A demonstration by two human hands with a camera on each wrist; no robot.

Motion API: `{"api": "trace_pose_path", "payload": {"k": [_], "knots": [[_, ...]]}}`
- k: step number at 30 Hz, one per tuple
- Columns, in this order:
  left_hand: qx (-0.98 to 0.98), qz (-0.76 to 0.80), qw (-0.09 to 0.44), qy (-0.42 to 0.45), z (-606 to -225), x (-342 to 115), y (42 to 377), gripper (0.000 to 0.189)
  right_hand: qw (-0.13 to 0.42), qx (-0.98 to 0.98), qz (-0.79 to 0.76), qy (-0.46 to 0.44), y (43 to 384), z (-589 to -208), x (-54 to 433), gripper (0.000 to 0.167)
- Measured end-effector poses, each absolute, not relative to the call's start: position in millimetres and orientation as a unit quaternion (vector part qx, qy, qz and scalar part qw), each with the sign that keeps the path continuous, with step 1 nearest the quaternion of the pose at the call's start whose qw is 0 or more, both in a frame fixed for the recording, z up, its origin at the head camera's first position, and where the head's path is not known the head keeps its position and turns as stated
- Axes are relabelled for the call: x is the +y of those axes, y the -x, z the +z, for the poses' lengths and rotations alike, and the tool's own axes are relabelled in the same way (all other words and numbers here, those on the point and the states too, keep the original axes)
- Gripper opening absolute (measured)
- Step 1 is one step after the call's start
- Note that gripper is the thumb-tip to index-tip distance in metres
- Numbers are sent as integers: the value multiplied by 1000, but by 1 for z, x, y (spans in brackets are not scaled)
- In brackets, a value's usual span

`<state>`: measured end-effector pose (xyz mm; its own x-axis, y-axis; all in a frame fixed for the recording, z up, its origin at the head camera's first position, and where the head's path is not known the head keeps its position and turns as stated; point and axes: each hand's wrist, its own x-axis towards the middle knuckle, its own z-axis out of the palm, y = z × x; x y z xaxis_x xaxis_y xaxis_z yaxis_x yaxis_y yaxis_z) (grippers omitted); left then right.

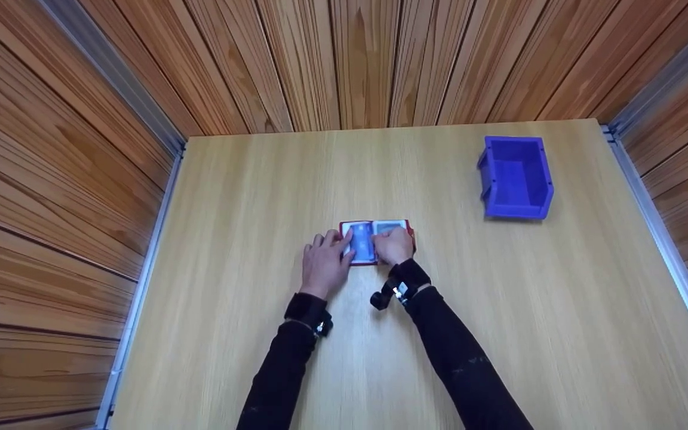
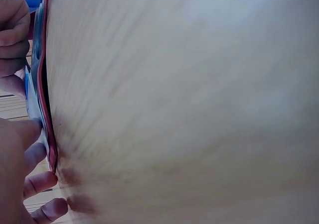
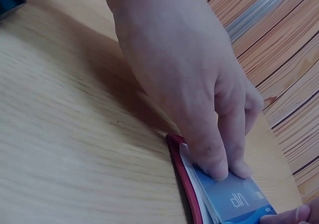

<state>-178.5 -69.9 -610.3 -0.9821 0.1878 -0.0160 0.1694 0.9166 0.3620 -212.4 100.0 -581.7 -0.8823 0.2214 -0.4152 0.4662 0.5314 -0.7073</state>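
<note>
An open red card holder (image 1: pixel 390 224) with clear sleeves lies flat on the table. A blue card (image 1: pixel 362 243) covers its left side; in the right wrist view the blue card (image 3: pixel 239 198) shows the letters VIP. My left hand (image 1: pixel 325 263) rests at the left edge, its thumb and a finger pressing on the card and the others on the table. My right hand (image 1: pixel 395 245) is curled over the holder's middle and right side, pinching the card's right edge. In the left wrist view the holder's red cover (image 2: pixel 44 92) is seen edge-on, slightly raised.
A blue plastic bin (image 1: pixel 516 179) stands at the back right of the wooden table (image 1: pixel 248 197). Wood-panelled walls (image 1: pixel 362 65) and metal rails (image 1: pixel 153 251) bound the table.
</note>
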Motion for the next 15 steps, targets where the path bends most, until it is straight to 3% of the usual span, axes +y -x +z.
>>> {"api": "trace_pose_path", "payload": {"k": [15], "knots": [[978,178,14,-104,-614,-72,178,52,180,776,-554,-242,214,-580,117,36]]}}
